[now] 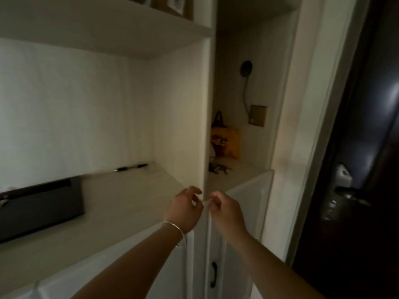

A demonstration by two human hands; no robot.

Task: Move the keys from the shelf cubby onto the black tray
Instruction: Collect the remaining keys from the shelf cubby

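- Progress: not begun, by the look of it. Keys (219, 168) lie on the floor of the narrow right cubby (241, 175), in front of a small orange bag (225, 143).
- Black tray (41, 209): on the wide white shelf (133, 197) to the left, well apart from the keys; nothing visible on it.
- Left hand (185, 210), right hand (224, 212): near each other at the shelf edge, fingers loosely curled, holding nothing.
- Also: pen (131, 167) at the shelf back; dark door (356, 169) at right; dim light.

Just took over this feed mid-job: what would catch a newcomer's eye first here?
Two bare hands, the left hand and right hand, meet low in the middle, empty, at the divider's front edge. Beyond them the keys lie in the narrow right cubby before an orange bag. The black tray sits far left.
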